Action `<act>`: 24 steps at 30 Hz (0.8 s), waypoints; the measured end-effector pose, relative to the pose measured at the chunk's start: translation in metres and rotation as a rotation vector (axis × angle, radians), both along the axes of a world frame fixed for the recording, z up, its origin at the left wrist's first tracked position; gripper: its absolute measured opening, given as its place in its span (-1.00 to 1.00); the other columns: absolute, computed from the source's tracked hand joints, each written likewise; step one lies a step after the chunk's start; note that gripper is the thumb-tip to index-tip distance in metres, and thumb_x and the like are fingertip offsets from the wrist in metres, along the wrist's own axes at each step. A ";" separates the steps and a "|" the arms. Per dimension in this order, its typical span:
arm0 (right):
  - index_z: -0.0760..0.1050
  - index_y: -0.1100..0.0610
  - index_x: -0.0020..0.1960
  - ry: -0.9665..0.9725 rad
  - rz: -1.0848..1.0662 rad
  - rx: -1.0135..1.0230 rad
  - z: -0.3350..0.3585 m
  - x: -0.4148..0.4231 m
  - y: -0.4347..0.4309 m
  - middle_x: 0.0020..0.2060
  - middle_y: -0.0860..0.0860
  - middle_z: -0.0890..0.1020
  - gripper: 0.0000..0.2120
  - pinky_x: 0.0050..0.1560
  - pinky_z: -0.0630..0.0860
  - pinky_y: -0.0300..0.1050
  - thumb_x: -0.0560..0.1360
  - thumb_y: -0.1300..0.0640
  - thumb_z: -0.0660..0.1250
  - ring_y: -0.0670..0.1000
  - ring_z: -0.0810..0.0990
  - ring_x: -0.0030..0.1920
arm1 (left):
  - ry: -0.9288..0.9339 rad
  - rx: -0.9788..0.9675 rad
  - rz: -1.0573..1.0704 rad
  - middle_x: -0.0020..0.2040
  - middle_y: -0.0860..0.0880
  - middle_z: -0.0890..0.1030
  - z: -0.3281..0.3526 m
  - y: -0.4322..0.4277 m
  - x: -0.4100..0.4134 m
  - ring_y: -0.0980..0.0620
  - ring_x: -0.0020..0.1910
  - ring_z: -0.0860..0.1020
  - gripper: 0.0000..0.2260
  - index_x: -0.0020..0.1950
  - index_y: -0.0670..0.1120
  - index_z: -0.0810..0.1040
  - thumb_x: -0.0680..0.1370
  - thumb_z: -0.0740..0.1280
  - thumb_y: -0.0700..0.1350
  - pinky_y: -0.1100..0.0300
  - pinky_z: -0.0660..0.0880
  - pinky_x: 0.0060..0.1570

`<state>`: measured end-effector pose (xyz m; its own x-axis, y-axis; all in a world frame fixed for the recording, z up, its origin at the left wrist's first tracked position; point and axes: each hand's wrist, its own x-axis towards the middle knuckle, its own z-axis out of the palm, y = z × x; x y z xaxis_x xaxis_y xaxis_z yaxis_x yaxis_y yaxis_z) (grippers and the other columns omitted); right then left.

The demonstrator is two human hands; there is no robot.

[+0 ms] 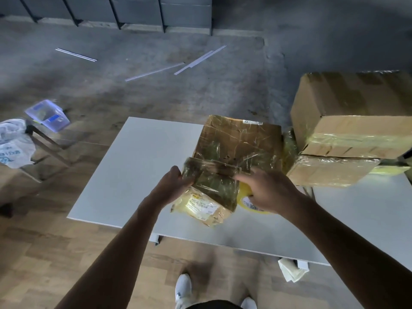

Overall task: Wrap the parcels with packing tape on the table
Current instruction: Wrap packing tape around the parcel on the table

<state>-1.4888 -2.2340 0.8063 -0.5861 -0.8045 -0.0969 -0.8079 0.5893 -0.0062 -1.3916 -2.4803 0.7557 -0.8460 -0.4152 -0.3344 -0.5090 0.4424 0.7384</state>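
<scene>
Left hand (172, 186) fingers grip the parcel (211, 188); right hand (268, 192) (grasp unclear) covers the tape roll (243, 201).

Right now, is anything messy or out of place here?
Yes. Long white strips lie scattered at odd angles across the floor, and a folded white bag lies dropped there beside the table.

Probably a warehouse packing area: bare concrete floor (133, 97) strewn with pale strips (156, 71), dark racks (138, 12) along the far wall, and 2 taped cartons (352, 121) stacked by a plain white worktop (133, 163).
</scene>
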 end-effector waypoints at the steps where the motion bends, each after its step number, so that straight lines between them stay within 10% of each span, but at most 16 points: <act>1: 0.33 -0.15 0.35 0.000 -0.005 0.002 0.000 0.001 -0.004 0.01 0.03 0.53 -0.47 -0.26 0.38 -0.16 0.42 0.05 0.36 0.09 0.60 -0.09 | -0.022 -0.046 0.012 -0.10 -0.07 0.51 0.000 0.000 0.000 -0.01 -0.14 0.55 -0.52 0.05 -0.13 0.35 0.41 0.36 0.22 0.16 0.44 -0.33; 7: 0.35 -0.11 0.33 0.002 -0.039 -0.004 0.000 0.005 -0.015 0.06 0.03 0.54 -0.49 -0.19 0.46 -0.14 0.42 0.07 0.39 0.09 0.60 -0.04 | -0.151 -0.219 -0.032 0.18 -0.12 0.51 -0.003 0.003 0.001 -0.06 0.04 0.58 -0.11 0.39 -0.18 0.23 0.33 0.38 0.40 0.06 0.60 -0.08; 15: 0.25 -0.25 0.35 -0.182 0.071 -0.184 0.017 0.009 -0.021 -0.01 -0.07 0.51 -0.42 -0.14 0.48 -0.10 0.38 0.02 0.32 0.01 0.54 -0.03 | -0.263 -0.342 -0.048 0.07 -0.07 0.61 0.003 -0.005 -0.006 -0.02 -0.06 0.56 -0.59 0.13 -0.12 0.48 0.44 0.34 0.14 0.16 0.47 -0.16; 19: 0.31 -0.24 0.25 -0.338 0.052 -0.409 0.017 0.010 -0.017 0.11 -0.23 0.46 -0.47 -0.02 0.50 -0.11 0.38 0.12 0.38 -0.08 0.51 0.05 | -0.285 -0.369 0.055 0.18 -0.15 0.54 -0.002 -0.009 0.003 -0.17 0.14 0.52 -0.46 0.28 -0.20 0.36 0.45 0.31 0.13 0.04 0.46 0.07; 24: 0.32 -0.28 0.22 -0.461 0.003 -0.582 0.007 0.015 -0.011 0.10 -0.42 0.42 -0.50 -0.06 0.41 -0.45 0.41 0.13 0.39 -0.32 0.43 0.12 | -0.254 -0.146 0.156 0.04 -0.06 0.48 0.000 -0.014 0.005 -0.03 -0.03 0.48 -0.33 0.36 -0.17 0.21 0.41 0.46 0.04 0.15 0.41 -0.22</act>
<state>-1.4742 -2.2449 0.8132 -0.5864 -0.8026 0.1098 -0.6495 0.3849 -0.6557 -1.3862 -2.4946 0.7561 -0.6656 -0.5925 -0.4538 -0.7387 0.4367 0.5134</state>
